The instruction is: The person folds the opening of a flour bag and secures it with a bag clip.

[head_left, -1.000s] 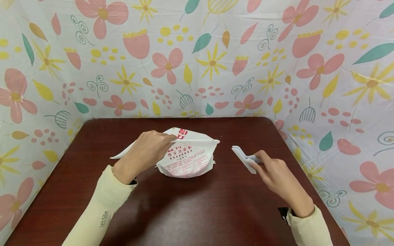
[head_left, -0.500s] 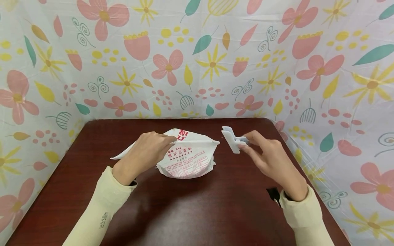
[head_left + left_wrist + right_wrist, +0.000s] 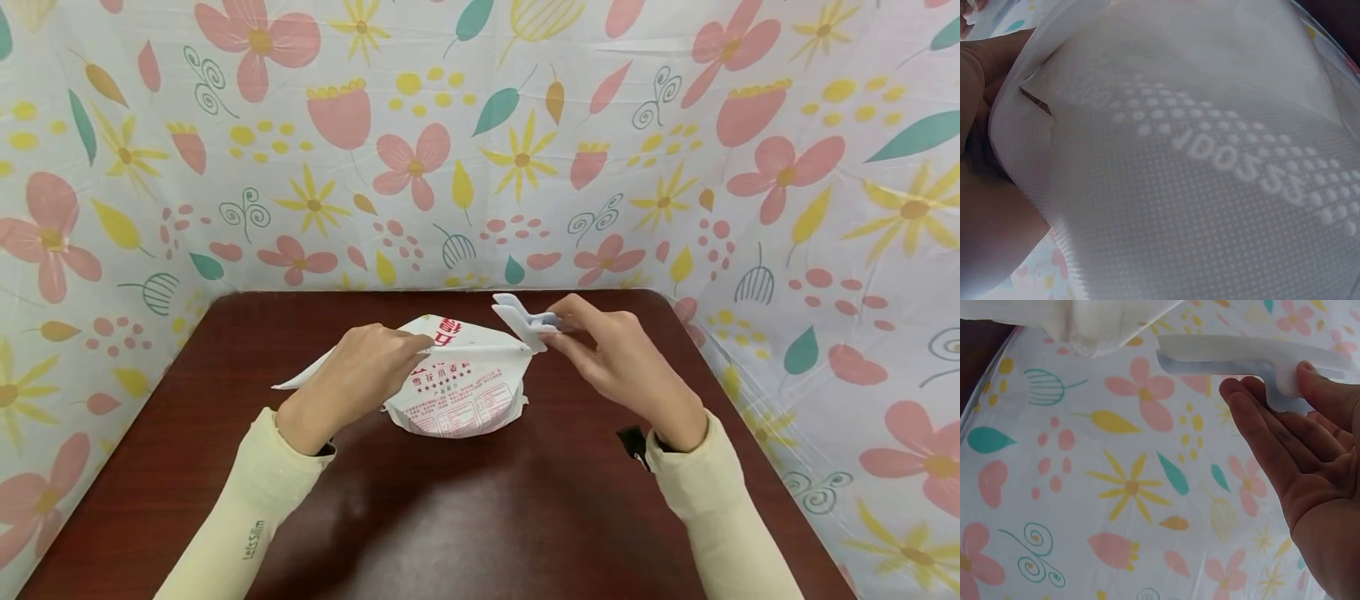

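Note:
A white flour bag point(image 3: 468, 392) with red print lies on the table, its top edge folded over. My left hand point(image 3: 352, 379) grips the fold on its left side; in the left wrist view the bag's woven, embossed surface point(image 3: 1210, 212) fills most of the frame beside the hand point(image 3: 991, 187). Between thumb and fingers, my right hand point(image 3: 618, 362) pinches a pale blue-white bag clip point(image 3: 517, 319) by its handles. The clip's two long bars stand apart, near the right end of the fold. In the right wrist view the clip point(image 3: 1222, 357) appears apart from the bag point(image 3: 1097, 325).
A dark red-brown table point(image 3: 480, 517) lies under both forearms. Sheeting with a flower print point(image 3: 480, 150) rises behind the table and along both sides. A small black piece point(image 3: 633, 444) hangs at the right cuff.
My right hand has carried the clip left and up to the right end of the bag's fold, and its bars have spread. The left hand and the bag have hardly moved.

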`<state>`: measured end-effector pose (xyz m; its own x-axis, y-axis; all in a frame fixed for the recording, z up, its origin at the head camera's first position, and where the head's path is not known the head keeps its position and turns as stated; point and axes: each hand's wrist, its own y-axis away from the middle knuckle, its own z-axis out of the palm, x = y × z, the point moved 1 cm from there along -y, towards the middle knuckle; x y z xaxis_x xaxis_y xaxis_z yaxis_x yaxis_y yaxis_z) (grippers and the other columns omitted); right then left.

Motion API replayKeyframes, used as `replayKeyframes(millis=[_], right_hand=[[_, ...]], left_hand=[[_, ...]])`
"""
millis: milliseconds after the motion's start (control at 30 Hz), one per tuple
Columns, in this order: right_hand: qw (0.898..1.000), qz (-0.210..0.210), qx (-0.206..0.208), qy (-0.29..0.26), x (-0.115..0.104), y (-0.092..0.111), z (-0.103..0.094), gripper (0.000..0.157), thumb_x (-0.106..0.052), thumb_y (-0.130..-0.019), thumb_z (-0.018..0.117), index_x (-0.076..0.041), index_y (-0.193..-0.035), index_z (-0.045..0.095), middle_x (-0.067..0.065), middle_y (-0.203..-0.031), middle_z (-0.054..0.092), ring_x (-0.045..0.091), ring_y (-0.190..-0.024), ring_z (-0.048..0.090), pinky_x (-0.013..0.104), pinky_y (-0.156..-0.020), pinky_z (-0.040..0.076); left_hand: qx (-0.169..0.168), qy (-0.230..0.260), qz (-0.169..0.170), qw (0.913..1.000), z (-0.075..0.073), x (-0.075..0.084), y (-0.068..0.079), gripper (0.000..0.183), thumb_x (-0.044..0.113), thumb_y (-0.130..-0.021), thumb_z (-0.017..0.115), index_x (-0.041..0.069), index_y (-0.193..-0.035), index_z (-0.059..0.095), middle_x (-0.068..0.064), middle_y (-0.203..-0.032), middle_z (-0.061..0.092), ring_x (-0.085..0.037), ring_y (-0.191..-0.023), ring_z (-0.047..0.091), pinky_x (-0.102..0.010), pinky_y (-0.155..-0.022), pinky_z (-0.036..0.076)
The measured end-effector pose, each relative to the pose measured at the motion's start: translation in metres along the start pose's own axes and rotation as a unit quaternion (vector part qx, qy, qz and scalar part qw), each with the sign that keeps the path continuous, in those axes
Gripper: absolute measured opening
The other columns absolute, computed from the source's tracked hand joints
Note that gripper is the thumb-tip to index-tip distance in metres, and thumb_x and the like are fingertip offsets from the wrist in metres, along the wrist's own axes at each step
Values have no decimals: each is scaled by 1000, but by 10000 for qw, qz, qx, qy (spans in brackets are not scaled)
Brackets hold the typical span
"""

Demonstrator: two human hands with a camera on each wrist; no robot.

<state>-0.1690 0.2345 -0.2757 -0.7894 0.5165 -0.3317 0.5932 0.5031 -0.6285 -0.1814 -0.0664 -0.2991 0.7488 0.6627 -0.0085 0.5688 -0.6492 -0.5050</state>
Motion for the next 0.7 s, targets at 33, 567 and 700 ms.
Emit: replayKeyframes(millis=[33, 567, 700], right_hand=[[10000, 16, -46, 3, 1, -1, 2, 25, 2, -86, 74, -9, -105, 62, -4, -94, 72, 6, -80, 69, 19, -66, 51], [9984, 109, -504, 219, 5, -4, 9, 24, -3, -86, 75, -11, -102, 58, -2, -90, 73, 5, -73, 64, 27, -63, 49], [9975, 122, -668, 209, 4, -6, 15, 23, -5, -88, 75, -12, -103, 58, -4, -89, 72, 4, -73, 64, 27, -63, 50]], left_hand=[[-4, -7, 3, 10000, 0, 0, 0, 8, 7, -87, 74, 13, -84, 70, 8, -54, 49, -13, -47, 34, -31, -48, 38], [-77, -53, -24, 10000, -1, 0, -1, 7, 9, -89, 72, 14, -85, 70, 7, -57, 55, -14, -48, 40, -34, -50, 43], [-55, -46, -7, 10000, -1, 0, -1, 7, 8, -88, 73, 14, -84, 70, 7, -57, 54, -14, -48, 39, -33, -49, 42]])
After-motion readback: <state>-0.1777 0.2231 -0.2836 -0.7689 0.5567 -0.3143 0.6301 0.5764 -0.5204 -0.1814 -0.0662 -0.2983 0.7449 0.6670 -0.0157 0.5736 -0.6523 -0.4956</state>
